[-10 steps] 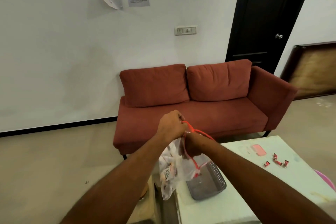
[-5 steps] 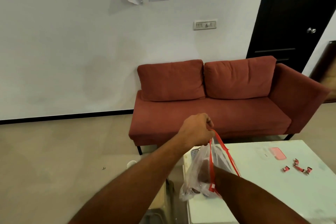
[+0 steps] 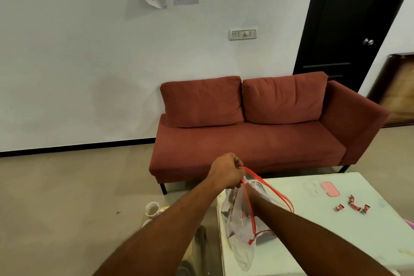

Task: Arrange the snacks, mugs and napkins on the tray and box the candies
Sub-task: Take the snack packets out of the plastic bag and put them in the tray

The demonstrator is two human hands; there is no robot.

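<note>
The clear zip bag [image 3: 238, 226] hangs directly below the left hand [image 3: 226, 172], which pinches the red zip rim at its top corner with curled fingers and holds it up over the near-left corner of the desk [image 3: 313, 242]. From that pinch the rim splits. One strip drops straight down under the hand and the other sweeps out to the right, so the mouth gapes toward the right arm. The bag's long axis runs top to bottom, and its tail sags past the desk edge.

The right forearm [image 3: 295, 231] passes in through that opening. The right hand is inside, behind crumpled film, and I cannot tell whether its fingers are spread or closed round anything. The contents show only as blurred pale and dark shapes, low in the bag and beneath where the right hand must be.

My judgement is that the next move is a draw-out. Whatever comes out has to travel up and to the right, back along the forearm, while the left hand holds the rim taut, so the right hand is the working one.

The red-wrapped candies [image 3: 352, 205] lie on the desk well off to the right of both hands. A mug [image 3: 152, 208] stands off the desk, below and left of the left hand.
</note>
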